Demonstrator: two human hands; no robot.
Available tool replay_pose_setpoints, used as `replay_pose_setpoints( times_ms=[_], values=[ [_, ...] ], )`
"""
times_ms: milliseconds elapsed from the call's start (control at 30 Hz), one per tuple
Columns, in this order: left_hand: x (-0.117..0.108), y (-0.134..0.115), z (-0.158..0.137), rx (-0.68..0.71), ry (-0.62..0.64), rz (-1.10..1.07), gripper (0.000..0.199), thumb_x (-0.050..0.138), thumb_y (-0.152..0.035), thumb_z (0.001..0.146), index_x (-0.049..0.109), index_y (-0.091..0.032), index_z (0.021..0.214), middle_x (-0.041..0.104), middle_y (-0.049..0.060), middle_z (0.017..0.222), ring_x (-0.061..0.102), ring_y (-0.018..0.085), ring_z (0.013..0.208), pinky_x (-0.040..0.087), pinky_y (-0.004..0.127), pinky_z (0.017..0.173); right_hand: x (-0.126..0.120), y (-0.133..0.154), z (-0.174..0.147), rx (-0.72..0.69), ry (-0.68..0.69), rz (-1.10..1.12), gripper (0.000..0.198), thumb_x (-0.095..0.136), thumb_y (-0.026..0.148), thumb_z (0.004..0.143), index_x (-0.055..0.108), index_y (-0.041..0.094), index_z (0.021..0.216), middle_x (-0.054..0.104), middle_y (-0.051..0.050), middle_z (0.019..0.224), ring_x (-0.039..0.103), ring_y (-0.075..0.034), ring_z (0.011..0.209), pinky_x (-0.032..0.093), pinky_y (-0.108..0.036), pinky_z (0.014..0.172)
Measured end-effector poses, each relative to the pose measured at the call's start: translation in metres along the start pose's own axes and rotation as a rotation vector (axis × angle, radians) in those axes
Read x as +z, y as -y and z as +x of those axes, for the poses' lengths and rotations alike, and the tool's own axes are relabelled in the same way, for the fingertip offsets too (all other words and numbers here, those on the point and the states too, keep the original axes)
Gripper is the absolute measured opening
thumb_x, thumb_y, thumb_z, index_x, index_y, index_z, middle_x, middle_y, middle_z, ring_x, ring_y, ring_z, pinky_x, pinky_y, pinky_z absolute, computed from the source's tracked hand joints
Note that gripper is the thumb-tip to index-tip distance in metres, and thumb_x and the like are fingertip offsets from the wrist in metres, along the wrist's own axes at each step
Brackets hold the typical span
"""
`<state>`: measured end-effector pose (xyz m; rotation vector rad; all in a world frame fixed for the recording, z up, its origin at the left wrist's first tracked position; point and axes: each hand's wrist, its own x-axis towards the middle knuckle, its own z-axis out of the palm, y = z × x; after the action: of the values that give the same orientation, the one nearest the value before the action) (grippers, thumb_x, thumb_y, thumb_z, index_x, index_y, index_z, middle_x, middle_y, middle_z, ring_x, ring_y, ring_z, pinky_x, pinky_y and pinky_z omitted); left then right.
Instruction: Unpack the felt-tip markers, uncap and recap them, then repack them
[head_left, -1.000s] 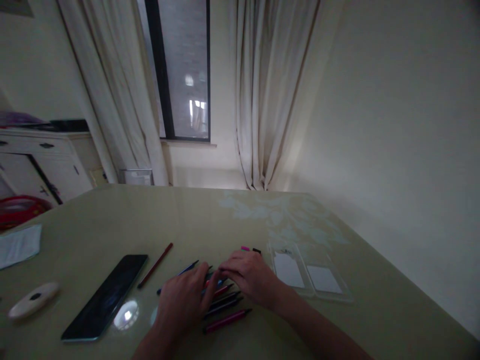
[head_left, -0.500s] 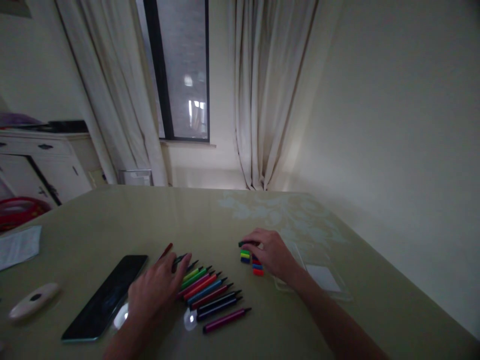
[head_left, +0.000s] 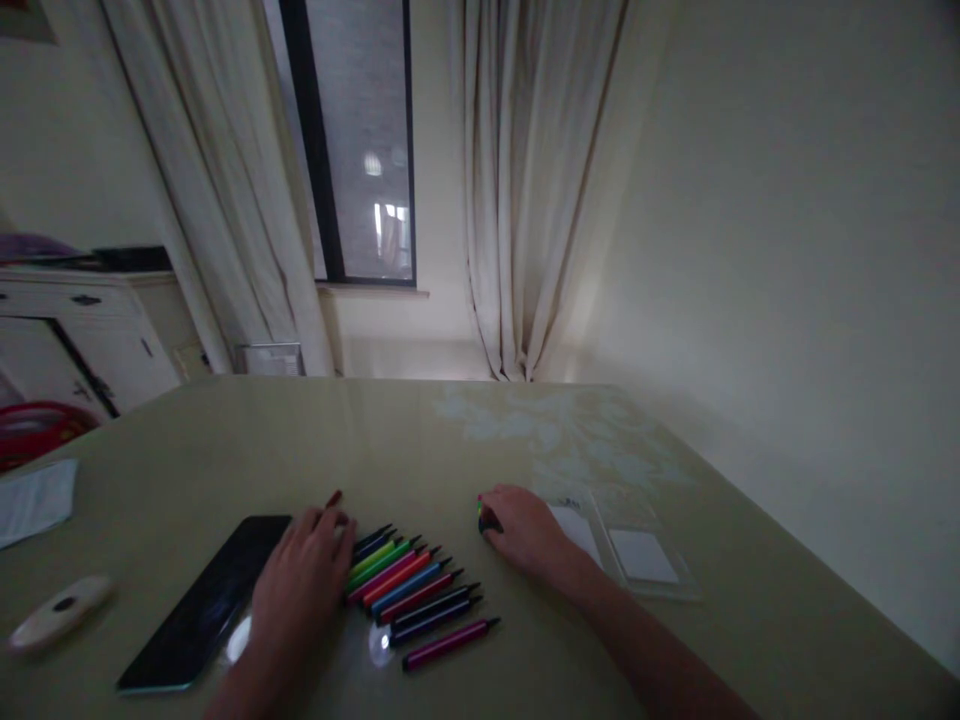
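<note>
Now onto the slim pens [head_left: 405, 581], slanted side by side on the surface [head_left: 375, 430], black-tipped, running from dark blue through lime, pink and orange to near-black; near them, a purple pen [head_left: 450, 644]. At the left hand [head_left: 304, 570], fingers bent, partly hiding a dark red pen [head_left: 334, 497], can't tell if clamped. At the right hand [head_left: 521, 525], fingers curled around small coloured pieces [head_left: 480, 512], grip unclear. On the clear case [head_left: 664, 590], marks [head_left: 568, 502] too small to read.

Dim, w/ glare spots [head_left: 381, 642] on tabletop [head_left: 390, 440], refl. [head_left: 373, 163] in window [head_left: 360, 100], top-R corner dark.
</note>
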<state>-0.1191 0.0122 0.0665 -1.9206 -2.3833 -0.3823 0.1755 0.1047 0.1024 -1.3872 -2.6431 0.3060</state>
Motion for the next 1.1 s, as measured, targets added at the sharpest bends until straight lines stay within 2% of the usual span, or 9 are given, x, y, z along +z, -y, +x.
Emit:
replay_pose_setpoints(
  times_ms=[167,367,467,567,633,800,933,1033,1100],
  values=[
    [0.001,0.016,-0.002,-0.133,-0.03,0.072,0.046,0.03,-0.029,0.099,0.064,-0.01,0.123,0.069,0.018,0.113,0.065,0.033,0.107,0.05,0.044,0.093,0.004,0.0,0.0,0.01,-0.01,-0.001,0.017,0.065,0.017,0.082,0.07,0.019,0.098,0.072,-0.008,0.105,0.063,-0.023,0.099,0.041,-0.029,0.081],
    [-0.004,0.015,0.0,-0.074,-0.024,-0.008,0.039,0.033,-0.028,0.099,0.069,-0.015,0.106,0.072,0.016,0.108,0.065,0.033,0.106,0.05,0.044,0.09,0.0,0.001,0.0,0.046,-0.019,0.012,0.011,0.07,0.02,0.082,0.07,0.019,0.093,0.073,-0.007,0.098,0.064,-0.023,0.094,0.041,-0.029,0.078],
    [-0.003,0.003,0.004,-0.016,-0.035,-0.056,0.037,0.033,-0.028,0.1,0.067,-0.017,0.111,0.071,0.014,0.115,0.064,0.033,0.111,0.049,0.045,0.093,-0.005,0.007,-0.001,0.036,-0.078,0.071,0.017,0.074,0.026,0.086,0.071,0.019,0.102,0.073,-0.007,0.102,0.065,-0.023,0.098,0.043,-0.029,0.081],
    [0.002,-0.022,0.001,0.1,-0.009,-0.199,0.033,0.033,-0.028,0.102,0.064,-0.025,0.113,0.07,0.006,0.116,0.069,0.021,0.103,0.053,0.033,0.09,-0.011,0.019,-0.004,-0.101,-0.163,0.269,0.042,0.076,0.035,0.09,0.066,0.021,0.128,0.072,-0.007,0.114,0.067,-0.02,0.095,0.047,-0.028,0.084],
    [0.005,-0.042,-0.008,0.244,0.02,-0.454,0.031,0.033,-0.031,0.104,0.063,-0.026,0.111,0.068,0.005,0.112,0.072,0.018,0.093,0.055,0.028,0.081,-0.012,0.029,-0.006,-0.249,-0.165,0.375,0.042,0.073,0.037,0.095,0.065,0.024,0.134,0.073,-0.006,0.116,0.068,-0.017,0.092,0.048,-0.027,0.085],
    [-0.003,-0.068,-0.028,0.346,0.076,-0.568,0.033,0.027,-0.039,0.107,0.059,-0.028,0.104,0.069,0.004,0.106,0.072,0.018,0.086,0.054,0.028,0.076,-0.01,0.034,-0.007,-0.461,-0.157,0.374,0.016,0.065,0.027,0.101,0.08,0.023,0.102,0.08,-0.002,0.095,0.071,-0.016,0.09,0.047,-0.025,0.086],
    [-0.01,-0.047,-0.02,0.208,0.099,-0.409,0.032,0.028,-0.041,0.105,0.057,-0.028,0.104,0.074,0.003,0.096,0.073,0.023,0.084,0.054,0.034,0.075,-0.03,0.015,-0.005,-0.388,-0.265,0.404,0.015,0.067,0.019,0.098,0.082,0.021,0.1,0.08,-0.003,0.094,0.072,-0.016,0.087,0.049,-0.024,0.082],
    [-0.005,-0.022,-0.006,0.056,-0.013,-0.329,0.038,0.023,-0.04,0.105,0.058,-0.026,0.109,0.073,0.008,0.107,0.072,0.025,0.093,0.054,0.037,0.083,-0.047,0.001,-0.005,-0.235,-0.345,0.451,0.012,0.071,0.02,0.094,0.083,0.021,0.096,0.08,-0.003,0.089,0.071,-0.016,0.082,0.049,-0.024,0.079],
    [0.002,-0.007,0.001,0.072,-0.069,-0.254,0.042,0.022,-0.039,0.103,0.061,-0.023,0.111,0.068,0.011,0.114,0.069,0.027,0.102,0.053,0.039,0.091,-0.049,-0.002,-0.006,-0.166,-0.312,0.398,0.009,0.074,0.02,0.091,0.083,0.021,0.094,0.077,-0.003,0.088,0.069,-0.016,0.081,0.048,-0.024,0.076]
  ],
)
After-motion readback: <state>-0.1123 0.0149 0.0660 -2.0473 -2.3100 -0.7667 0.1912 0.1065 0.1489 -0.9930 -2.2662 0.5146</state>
